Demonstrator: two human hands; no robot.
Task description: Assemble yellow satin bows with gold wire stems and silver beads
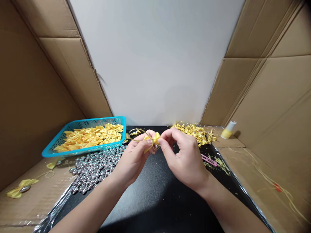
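Over the middle of the black tabletop, my left hand pinches a yellow ribbon bow between thumb and fingers. A thin gold cord loops out to the left of it. Beneath the bow a small silver bead shows between the hands. My right hand is closed, its thumb and forefinger pinched at the bow's right side. Whether those fingertips grip the bow or the cord there is too small to tell.
At left stands a turquoise basket of yellow bows, with many silver beads before it. A pile of yellow bows with cords lies back right, near a pink tool and cord scraps. A spool stands on the cardboard.
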